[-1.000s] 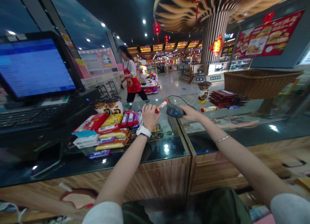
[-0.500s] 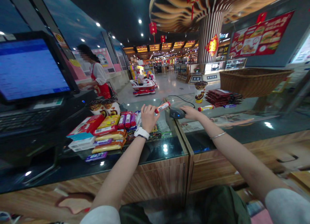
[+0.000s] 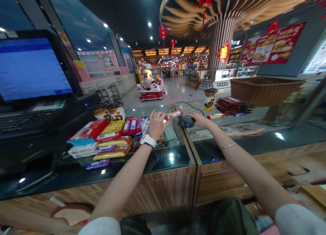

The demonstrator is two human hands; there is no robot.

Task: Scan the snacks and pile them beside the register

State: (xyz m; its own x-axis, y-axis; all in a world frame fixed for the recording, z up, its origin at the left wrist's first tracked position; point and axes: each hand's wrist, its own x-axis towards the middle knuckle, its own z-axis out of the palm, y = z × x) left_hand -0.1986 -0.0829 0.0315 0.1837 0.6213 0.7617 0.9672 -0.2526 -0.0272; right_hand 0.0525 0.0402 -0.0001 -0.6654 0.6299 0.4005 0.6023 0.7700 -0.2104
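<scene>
My left hand (image 3: pixel 157 124) is closed on a red candy tube (image 3: pixel 174 115) with a white label, held above the glass counter. Close to its right, my right hand (image 3: pixel 200 120) grips a dark handheld barcode scanner (image 3: pixel 185 121), whose head points left toward the tube. Left of my left hand lie purple-and-red candy tubes (image 3: pixel 132 125), stacked yellow-brown snack packets (image 3: pixel 114 152) and a yellow packet (image 3: pixel 114 127). Beyond my right hand, a yellow-and-red tube (image 3: pixel 215 116) rests on the glass beside a pile of dark red packets (image 3: pixel 230 106).
At left stand a monitor (image 3: pixel 33 69) and keyboard (image 3: pixel 22 123), with two snack cups (image 3: pixel 115 111) nearby. Another cup (image 3: pixel 210 100) and a wicker basket (image 3: pixel 266 91) are at back right. A cable (image 3: pixel 193 104) runs across the glass. Wooden drawers (image 3: pixel 229 179) lie below the counter.
The tube in my left hand has shifted slightly right, nearer the scanner. The scanner's blue light has dimmed. A person in a red apron at back left is no longer in view.
</scene>
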